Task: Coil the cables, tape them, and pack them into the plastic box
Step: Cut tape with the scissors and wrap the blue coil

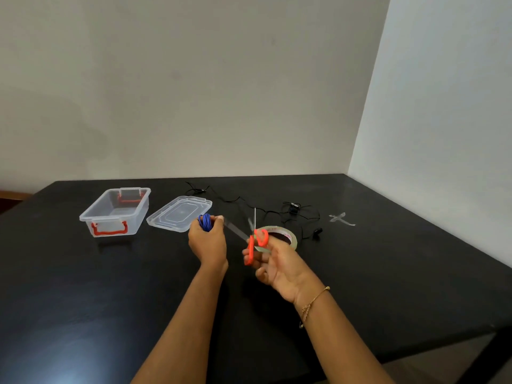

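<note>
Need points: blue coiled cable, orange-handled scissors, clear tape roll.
Blue coiled cable (205, 222), head view, on the coil's loops above the fingers.
Orange-handled scissors (261, 237), head view, on the upper handle ring.
Clear tape roll (293, 237), head view, on its right rim.

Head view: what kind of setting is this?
Probably a plain room at home or in an office: a black table stands in a corner of bare white walls, set only with a plastic box and tape roll.

The left hand (207, 246) gripped a blue cable coil (205, 222); a tape strip (235, 230) ran from it to the roll (288, 237). The right hand (277, 266) held orange scissors (256, 242), blades upward. A clear box (115, 213) and its lid (180, 213) sat on the table (388, 273), black cables (293, 210) behind.
</note>
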